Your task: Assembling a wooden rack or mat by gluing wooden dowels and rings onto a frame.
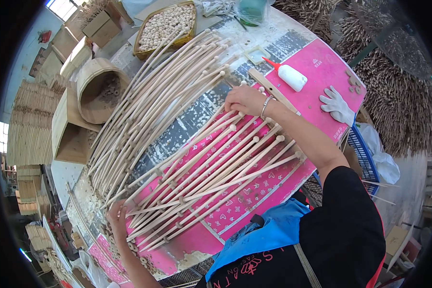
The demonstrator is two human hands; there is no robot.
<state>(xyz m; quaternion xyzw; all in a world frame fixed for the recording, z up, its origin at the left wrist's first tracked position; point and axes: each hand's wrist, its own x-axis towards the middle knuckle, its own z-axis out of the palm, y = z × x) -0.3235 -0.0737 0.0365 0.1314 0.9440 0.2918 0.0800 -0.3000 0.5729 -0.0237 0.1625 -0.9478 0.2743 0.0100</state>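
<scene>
Long thin wooden sticks [211, 165] with round ball heads and small wooden rings lie in a loose bundle across a pink patterned sheet. My right hand [245, 100] is closed by the ball-headed ends, its fingers curled round a stick; a bracelet is on that wrist. At the opposite, lower left ends my left hand [116, 218] is closed with thumb and fingers on a stick's end, partly hidden. A second, larger bundle of similar sticks [151, 103] lies beyond, to the left of my right hand.
A yellow basket [193, 24] of wooden balls stands at the back. A wooden barrel-shaped container [89, 91] holds small rings. A white glue bottle [293, 78] with red tip, a wooden strip [273, 91] and a white glove [337, 105] lie right. A blue basket [362, 151] is beside the table.
</scene>
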